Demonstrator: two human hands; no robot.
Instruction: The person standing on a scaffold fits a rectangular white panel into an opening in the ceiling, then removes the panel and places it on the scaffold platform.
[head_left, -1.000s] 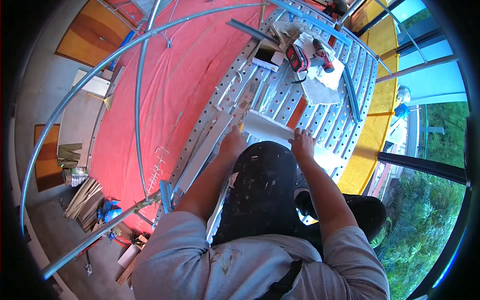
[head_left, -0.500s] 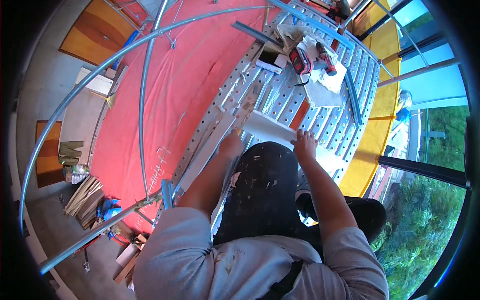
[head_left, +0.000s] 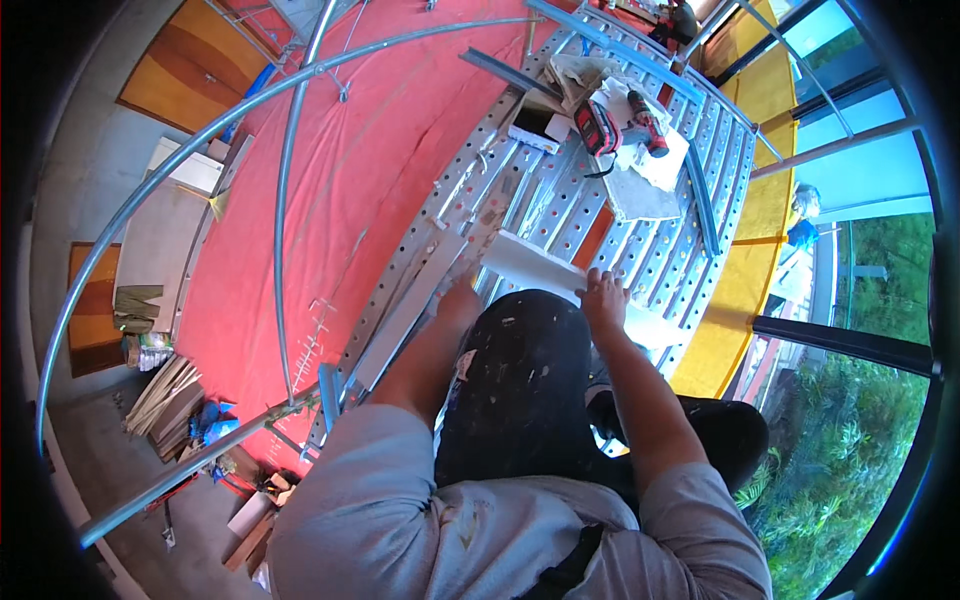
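A narrow white board strip [head_left: 533,264] lies across in front of my bent knee, above the perforated metal planks. My right hand [head_left: 603,298] is at the strip's right end, its fingers bent over the edge. Near the strip's left end is my left hand [head_left: 460,302], closed and a little blurred; its fingertips are mostly hidden, so what it holds does not show. A long pale strip [head_left: 415,300] runs beside my left forearm. To the right of my knee lies another white piece [head_left: 650,328], partly covered by my right arm.
Farther along the metal planks [head_left: 640,235] lie a red-black drill [head_left: 648,125], a red-black tool case or device [head_left: 597,130], a small open box [head_left: 540,127] and metal channels [head_left: 703,195]. Scaffold tubes [head_left: 287,200] curve at left over red sheeting [head_left: 390,130]. A person [head_left: 680,22] is far off.
The view has shifted slightly. My left hand has moved a little toward me and left of the strip's end; my right hand stays at the strip's right end.
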